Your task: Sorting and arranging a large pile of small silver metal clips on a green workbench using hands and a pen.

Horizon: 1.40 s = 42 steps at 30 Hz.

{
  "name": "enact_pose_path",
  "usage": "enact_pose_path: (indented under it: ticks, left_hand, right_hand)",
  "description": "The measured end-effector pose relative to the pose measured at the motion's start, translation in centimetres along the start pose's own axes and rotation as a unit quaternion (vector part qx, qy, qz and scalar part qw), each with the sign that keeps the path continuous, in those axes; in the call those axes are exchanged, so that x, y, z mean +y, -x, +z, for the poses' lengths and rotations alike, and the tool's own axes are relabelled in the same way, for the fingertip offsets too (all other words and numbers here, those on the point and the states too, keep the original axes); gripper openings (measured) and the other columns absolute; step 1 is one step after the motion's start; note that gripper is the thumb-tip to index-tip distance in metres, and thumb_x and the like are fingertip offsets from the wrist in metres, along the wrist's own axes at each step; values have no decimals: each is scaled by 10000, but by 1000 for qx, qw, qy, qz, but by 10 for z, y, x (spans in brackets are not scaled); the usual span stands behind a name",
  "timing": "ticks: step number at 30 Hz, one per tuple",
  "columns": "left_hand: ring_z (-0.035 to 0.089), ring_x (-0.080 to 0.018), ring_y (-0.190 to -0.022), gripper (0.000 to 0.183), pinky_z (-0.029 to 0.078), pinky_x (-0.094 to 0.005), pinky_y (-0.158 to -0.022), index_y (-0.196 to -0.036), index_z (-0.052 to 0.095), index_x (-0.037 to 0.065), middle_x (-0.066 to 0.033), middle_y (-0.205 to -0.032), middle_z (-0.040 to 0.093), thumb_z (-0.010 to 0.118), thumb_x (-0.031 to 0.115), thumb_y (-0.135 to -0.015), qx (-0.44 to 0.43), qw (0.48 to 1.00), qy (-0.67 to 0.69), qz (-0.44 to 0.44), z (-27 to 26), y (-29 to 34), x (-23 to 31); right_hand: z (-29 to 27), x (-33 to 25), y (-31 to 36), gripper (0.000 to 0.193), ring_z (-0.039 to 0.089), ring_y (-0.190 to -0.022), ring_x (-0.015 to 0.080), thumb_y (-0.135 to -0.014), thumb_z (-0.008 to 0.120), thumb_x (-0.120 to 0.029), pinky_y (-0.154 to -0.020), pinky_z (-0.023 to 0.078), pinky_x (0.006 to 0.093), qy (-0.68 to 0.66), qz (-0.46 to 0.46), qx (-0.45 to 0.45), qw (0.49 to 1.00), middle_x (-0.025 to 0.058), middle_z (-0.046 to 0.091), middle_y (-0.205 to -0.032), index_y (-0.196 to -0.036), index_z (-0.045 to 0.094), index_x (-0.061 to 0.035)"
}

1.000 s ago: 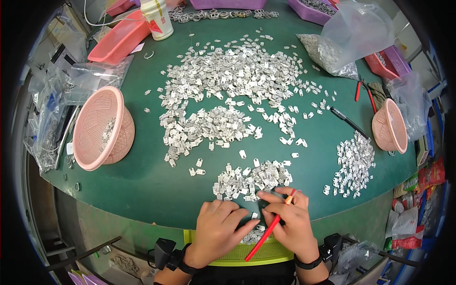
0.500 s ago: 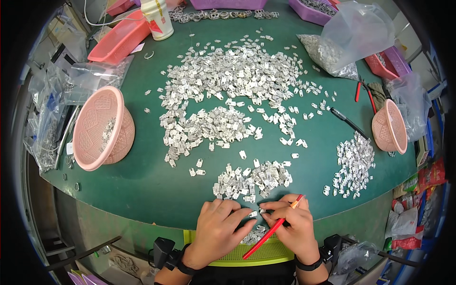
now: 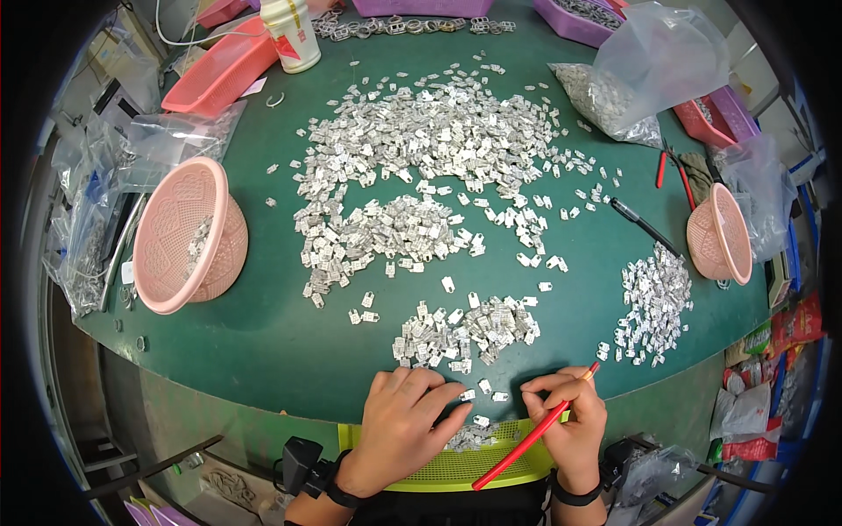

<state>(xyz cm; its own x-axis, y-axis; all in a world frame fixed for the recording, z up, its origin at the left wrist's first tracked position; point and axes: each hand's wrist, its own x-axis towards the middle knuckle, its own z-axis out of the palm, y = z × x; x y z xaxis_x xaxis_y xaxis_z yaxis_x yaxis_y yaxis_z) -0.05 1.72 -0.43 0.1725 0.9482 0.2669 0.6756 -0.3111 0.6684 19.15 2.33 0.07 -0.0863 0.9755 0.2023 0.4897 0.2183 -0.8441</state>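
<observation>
My right hand [image 3: 568, 424] holds a long red pencil [image 3: 524, 451], which slants across the fingers with its sharpened end up at the right. Thumb and forefinger of that hand are apart over the table edge. My left hand [image 3: 399, 425] rests at the edge, fingers bent and thumb spread away, its index fingertip by a small silvery lock-shaped metal piece [image 3: 467, 395]. Two more such pieces [image 3: 499, 397] lie between the hands. Just beyond is a small heap of them [image 3: 491, 326]. Below the hands, a yellow-green basket [image 3: 412, 478] has several pieces in it.
Large heaps of the same pieces [image 3: 421, 131] cover the middle of the green table [image 3: 263, 351]. A smaller pile [image 3: 651, 307] lies right, beside a black marker [image 3: 645, 226]. Pink baskets [image 3: 237, 254] [image 3: 732, 232] stand on both sides. Red-handled pliers [image 3: 684, 184] lie far right.
My right hand has moved right with the red pencil, away from my left hand. The metal pieces by its fingertips now lie loose on the table. My left hand has stayed put.
</observation>
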Motion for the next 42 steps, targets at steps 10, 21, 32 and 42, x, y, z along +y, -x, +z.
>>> enact_pose_path:
  ticks: [10, 21, 32, 42]
  left_hand:
    - [475, -168, -673, 175, 312, -305, -608, -784, 661, 113, 15, -742, 523, 750, 122, -634, 5, 1000, -7, 6, 1, -2, 1]
    - [473, -155, -666, 148, 307, -300, -603, -787, 685, 114, 21, -722, 513, 735, 105, -649, -18, 1000, -6, 11, -2, -3, 1]
    - [493, -165, -686, 149, 338, -301, -604, -786, 649, 91, 11, -762, 527, 713, 60, -654, -10, 999, 9, 53, 0, -2, -2]
    - [494, -162, -703, 150, 341, -299, -601, -810, 650, 98, 13, -791, 529, 701, 71, -672, -43, 997, 40, 51, -4, 2, -4]
  right_hand:
    - [4, -7, 5, 168, 503, -634, 199, -804, 630, -76, -629, 418, 311, -203, 110, 65, 971, 95, 642, -739, -716, 487, -61]
    - [17, -8, -1, 142, 507, -581, 25, -767, 640, 47, -515, 415, 185, -166, 71, 10, 983, 21, 578, -644, -859, 547, -9]
    - [0, -10, -8, 169, 565, -688, 188, -721, 698, -1, -643, 450, 287, 5, 23, -47, 999, 57, 656, -765, -873, 628, -23]
    - [5, -9, -7, 191, 545, -766, 193, -658, 714, 27, -716, 411, 291, 38, -37, -75, 996, 32, 671, -832, -772, 591, -66]
